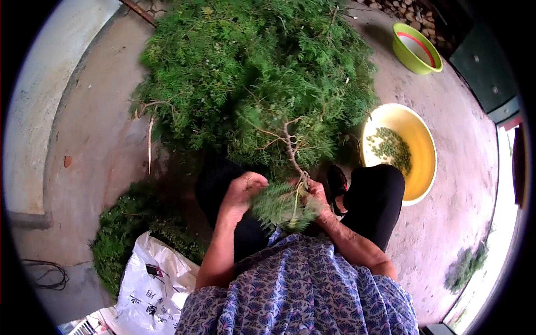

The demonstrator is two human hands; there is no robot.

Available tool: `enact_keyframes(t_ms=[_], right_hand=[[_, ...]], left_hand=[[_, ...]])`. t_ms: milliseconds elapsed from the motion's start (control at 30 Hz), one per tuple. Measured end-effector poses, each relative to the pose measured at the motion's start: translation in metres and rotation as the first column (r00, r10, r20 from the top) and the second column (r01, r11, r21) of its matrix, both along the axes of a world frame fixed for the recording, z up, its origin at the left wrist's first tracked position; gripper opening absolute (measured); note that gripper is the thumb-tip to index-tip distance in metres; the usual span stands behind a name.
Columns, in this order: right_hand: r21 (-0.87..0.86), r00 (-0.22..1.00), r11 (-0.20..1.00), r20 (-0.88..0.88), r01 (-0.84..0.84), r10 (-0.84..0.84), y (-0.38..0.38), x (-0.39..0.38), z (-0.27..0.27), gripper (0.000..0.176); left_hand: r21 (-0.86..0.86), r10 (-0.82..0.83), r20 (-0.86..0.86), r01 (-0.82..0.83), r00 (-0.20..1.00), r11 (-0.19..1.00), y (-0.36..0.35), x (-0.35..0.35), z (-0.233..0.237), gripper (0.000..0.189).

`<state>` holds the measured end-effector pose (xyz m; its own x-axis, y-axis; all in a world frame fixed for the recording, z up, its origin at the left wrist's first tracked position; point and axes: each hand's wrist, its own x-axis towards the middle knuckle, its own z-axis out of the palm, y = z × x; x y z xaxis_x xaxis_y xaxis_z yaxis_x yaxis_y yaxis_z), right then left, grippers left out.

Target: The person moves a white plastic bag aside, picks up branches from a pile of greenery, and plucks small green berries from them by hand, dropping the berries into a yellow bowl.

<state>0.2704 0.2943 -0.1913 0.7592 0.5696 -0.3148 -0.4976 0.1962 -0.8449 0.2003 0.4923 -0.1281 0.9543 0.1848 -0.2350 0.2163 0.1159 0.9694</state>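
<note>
My right hand (319, 198) is closed around the lower end of a leafy evergreen branch (290, 146), whose brown stem runs up toward the big heap. A feathery green spray of the branch hangs over my lap, slightly smeared by motion. At its left side is my left hand (242, 191), fingers curled in; what they hold, if anything, is too small to name. The heap of cut evergreen branches (223, 72) lies just beyond my knees. To the right stands a yellow basin (429, 153) with many small green pieces (391, 146) in it.
A lime-green basin (403, 58) stands at the upper right, near stacked firewood (410, 14). Left of me lie a smaller pile of greenery (125, 223) and a white plastic sack (159, 279). A black cable (51, 276) rests on the floor at far left.
</note>
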Motion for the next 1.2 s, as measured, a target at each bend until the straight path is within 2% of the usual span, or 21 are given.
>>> enact_keyframes(t_ms=[33,67,133,167,200,267,333,367,400,467,500,633,733,800,833,867,933,1000,1067,1133,1200], right_hand=[[0.057,0.984,0.997,0.174,-0.058,0.047,-0.007,0.006,0.01,0.019],[0.058,0.982,0.996,0.181,-0.067,0.055,-0.007,0.007,0.016,0.019],[-0.324,0.958,0.946,0.261,-0.031,0.121,-0.009,0.005,0.028,0.017],[-0.407,0.898,0.907,0.353,-0.106,0.263,-0.016,0.007,0.039,0.016],[-0.406,0.892,0.907,0.362,-0.111,0.271,-0.015,0.004,0.038,0.016],[-0.281,0.961,0.959,0.26,-0.02,0.096,-0.013,-0.001,0.035,0.016],[-0.351,0.949,0.935,0.272,-0.058,0.161,-0.015,-0.003,0.039,0.015],[-0.351,0.961,0.933,0.222,-0.079,0.165,-0.016,-0.005,0.039,0.015],[-0.351,0.97,0.931,0.174,-0.098,0.168,-0.016,-0.005,0.039,0.015],[-0.347,0.971,0.933,0.173,-0.097,0.165,-0.016,-0.007,0.036,0.017],[-0.34,0.964,0.938,0.217,-0.07,0.151,-0.016,-0.007,0.034,0.018],[-0.366,0.916,0.93,0.361,-0.035,0.176,-0.019,-0.006,0.024,0.022],[-0.471,0.841,0.882,0.49,0.033,0.231,-0.021,-0.005,0.015,0.02],[-0.393,0.743,0.913,0.642,0.105,0.191,-0.02,-0.002,0.011,0.018],[-0.436,0.736,0.894,0.638,0.102,0.227,-0.02,0.0,0.014,0.018],[-0.435,0.738,0.893,0.639,0.111,0.219,-0.022,0.002,0.016,0.018],[-0.453,0.705,0.886,0.659,0.096,0.261,-0.024,0.004,0.02,0.021],[-0.43,0.643,0.898,0.714,0.089,0.279,-0.024,0.007,0.032,0.026],[-0.499,0.702,0.863,0.642,0.079,0.307,-0.023,0.006,0.039,0.031],[-0.525,0.673,0.844,0.663,0.107,0.327,-0.023,0.006,0.032,0.035],[-0.532,0.635,0.839,0.687,0.109,0.353,-0.024,0.01,0.021,0.035]], left_hand=[[-0.307,0.001,-0.046,-0.015,0.999,0.952,-0.003,0.0,-0.002,0.019],[-0.585,-0.017,-0.088,-0.038,0.996,0.81,-0.008,0.001,-0.003,0.025],[-0.216,0.011,-0.208,-0.057,0.978,0.975,-0.022,0.028,-0.006,0.04],[-0.315,0.099,-0.146,-0.141,0.984,0.939,-0.026,0.039,-0.008,0.054],[-0.371,0.194,-0.12,-0.226,0.974,0.901,-0.031,0.051,-0.007,0.063],[-0.387,0.35,-0.077,-0.351,0.934,0.852,-0.032,0.07,-0.02,0.067],[-0.411,0.554,-0.19,-0.578,0.81,0.705,-0.038,0.087,-0.007,0.059],[-0.528,0.585,-0.255,-0.618,0.77,0.583,-0.035,0.094,-0.011,0.043],[-0.531,0.593,-0.247,-0.619,0.766,0.579,-0.03,0.097,-0.013,0.043],[-0.634,0.801,-0.034,-0.632,0.597,0.445,-0.023,0.102,-0.02,0.028],[-0.718,0.815,-0.052,-0.589,0.577,0.371,-0.016,0.101,0.0,0.03],[-0.777,0.784,0.003,-0.492,0.62,0.392,0.008,0.084,0.011,0.02],[-0.513,0.818,0.101,-0.675,0.566,0.531,0.023,0.064,0.022,0.024],[-0.558,0.845,0.169,-0.657,0.508,0.507,0.026,0.059,0.023,0.031],[-0.35,0.868,0.138,-0.796,0.478,0.494,0.024,0.052,0.033,0.038],[-0.358,0.885,0.203,-0.81,0.419,0.465,0.025,0.049,0.03,0.044],[-0.137,0.882,0.286,-0.895,0.375,0.425,0.02,0.045,0.051,0.049],[-0.067,0.789,0.397,-0.842,0.469,0.535,0.018,0.039,0.074,0.036],[-0.061,0.667,0.371,-0.7,0.646,0.712,0.023,0.037,0.083,0.023],[-0.189,0.582,0.228,-0.551,0.78,0.813,0.015,0.042,0.104,0.018],[0.155,0.461,0.365,-0.541,0.809,0.827,0.017,0.047,0.103,0.018]])
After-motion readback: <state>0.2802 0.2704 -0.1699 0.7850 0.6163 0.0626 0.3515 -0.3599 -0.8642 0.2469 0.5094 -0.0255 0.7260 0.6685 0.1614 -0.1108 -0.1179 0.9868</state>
